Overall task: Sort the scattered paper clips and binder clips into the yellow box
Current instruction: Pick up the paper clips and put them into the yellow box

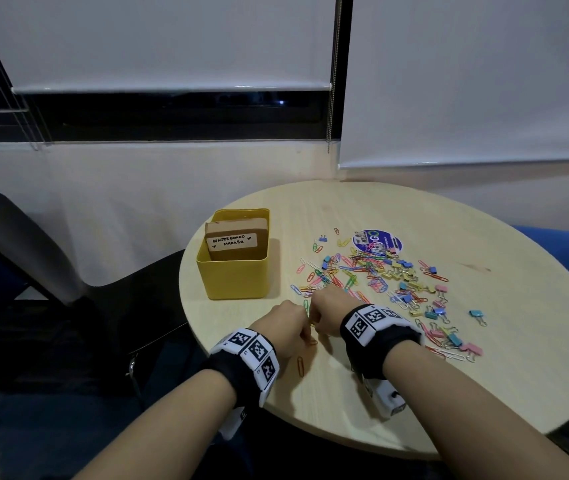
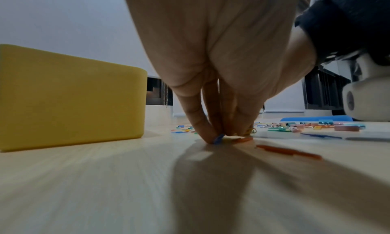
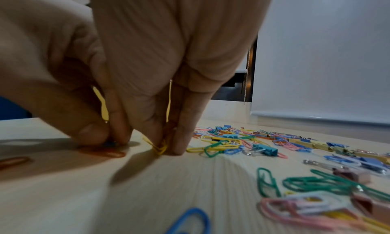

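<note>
A round, pale wooden table (image 1: 484, 358) carries everything, and both hands work at its near edge. The yellow box (image 1: 233, 273) stands just beyond and to the left of the left hand (image 1: 285, 325); brown cards sit upright inside it, one with a handwritten label. The main scatter of paper clips and binder clips (image 1: 380, 275) spreads beyond and to the right of the right hand (image 1: 326, 311), with a round blue sticker (image 1: 378, 241) at its far side.

The two hands sit just beside each other, knuckles up, fingers pointing down at the tabletop. In the left wrist view the left hand's fingertips (image 2: 207, 134) are bunched together on the wood, pinching a small blue clip (image 2: 218, 138). In the right wrist view the right hand's fingers (image 3: 181, 137) are drawn together and curled on a yellow paper clip (image 3: 159, 147) at the surface. An orange paper clip (image 1: 300, 365) lies flat just nearer than the left hand, not touched.
</note>
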Demonstrator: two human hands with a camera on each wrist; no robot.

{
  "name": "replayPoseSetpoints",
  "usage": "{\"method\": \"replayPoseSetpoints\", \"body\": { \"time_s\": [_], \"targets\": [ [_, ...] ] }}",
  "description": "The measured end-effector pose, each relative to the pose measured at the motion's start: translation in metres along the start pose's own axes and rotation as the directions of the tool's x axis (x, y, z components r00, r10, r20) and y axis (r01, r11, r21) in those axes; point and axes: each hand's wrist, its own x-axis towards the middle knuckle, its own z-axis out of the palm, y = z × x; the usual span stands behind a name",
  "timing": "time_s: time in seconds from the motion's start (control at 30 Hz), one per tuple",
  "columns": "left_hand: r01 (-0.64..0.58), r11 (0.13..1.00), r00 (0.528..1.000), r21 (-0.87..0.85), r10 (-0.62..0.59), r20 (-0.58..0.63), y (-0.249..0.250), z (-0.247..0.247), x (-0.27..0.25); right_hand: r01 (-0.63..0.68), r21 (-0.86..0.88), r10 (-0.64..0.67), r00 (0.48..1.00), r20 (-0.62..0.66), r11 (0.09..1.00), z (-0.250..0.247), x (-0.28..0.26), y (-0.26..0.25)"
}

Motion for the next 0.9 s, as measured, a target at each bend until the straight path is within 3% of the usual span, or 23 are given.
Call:
{"method": "replayPoseSetpoints", "body": {
  "time_s": [0.43,0.63,0.9],
  "targets": [
    [0.027,1.0,1.0,0.013,-0.027,0.009,0.004,-0.005,-0.005,0.087,0.111,-0.076,0.992,-0.096,0.99,0.006,-0.01,0.007],
    [0.036,0.992,0.999,-0.117,-0.039,-0.025,0.002,-0.006,-0.014,0.061,0.122,-0.051,0.995,-0.086,0.991,0.007,-0.013,0.004],
    [0.062,0.992,0.998,-0.11,-0.065,-0.024,-0.004,-0.013,-0.019,0.055,0.147,-0.047,0.997,-0.054,0.988,0.003,-0.009,0.0]
  ]
}}
